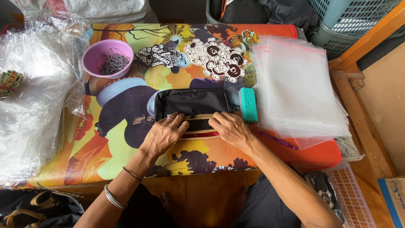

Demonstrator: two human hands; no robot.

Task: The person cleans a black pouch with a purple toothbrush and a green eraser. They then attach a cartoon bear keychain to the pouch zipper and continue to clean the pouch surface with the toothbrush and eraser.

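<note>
Both hands: left hand and right hand press on black pouch

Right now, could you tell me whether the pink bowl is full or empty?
Partly filled: the pink bowl stands upright with a small tangle of thin wire pieces covering its bottom.

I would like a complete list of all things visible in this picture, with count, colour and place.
pouch: one, black mesh, table centre
bowl: one, purple, holding thin wire pieces, rear left
stickers: many, black and white, rear centre
teal block: one, right of pouch
clear bags: stack, right
plastic sheeting: clear, left
pen: one, purple, front right
baskets: grey and blue, rear right
table: one, colourful print
left hand: on pouch
right hand: on pouch
</note>
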